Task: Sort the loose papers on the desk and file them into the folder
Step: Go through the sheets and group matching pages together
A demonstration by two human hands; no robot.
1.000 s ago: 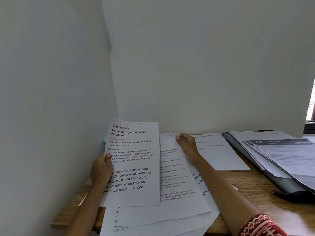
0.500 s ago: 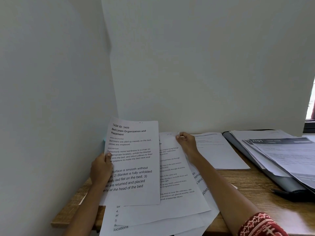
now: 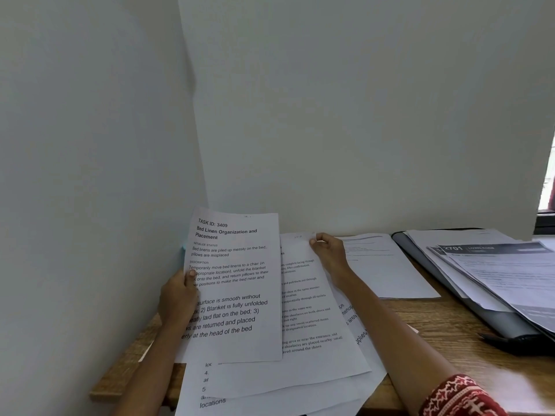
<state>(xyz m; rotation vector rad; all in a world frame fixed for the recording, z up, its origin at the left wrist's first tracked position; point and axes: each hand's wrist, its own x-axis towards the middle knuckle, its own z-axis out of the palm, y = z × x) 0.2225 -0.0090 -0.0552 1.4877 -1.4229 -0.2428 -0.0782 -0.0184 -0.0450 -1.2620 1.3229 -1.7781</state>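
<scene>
My left hand (image 3: pixel 177 298) grips the left edge of a printed sheet headed "Bed Linen Organization and Placement" (image 3: pixel 237 289), holding it raised and tilted above the desk. My right hand (image 3: pixel 329 253) pinches the top edge of a second printed sheet (image 3: pixel 306 322) that lies on a loose stack of papers (image 3: pixel 270 397) reaching over the desk's front edge. A grey folder (image 3: pixel 444 271) lies open at the right with several papers (image 3: pixel 510 277) on it.
The wooden desk (image 3: pixel 444 322) stands in a corner, with white walls close at the left and behind. Another white sheet (image 3: pixel 387 268) lies flat between my right hand and the folder. A dark object (image 3: pixel 522 343) rests by the folder's near edge.
</scene>
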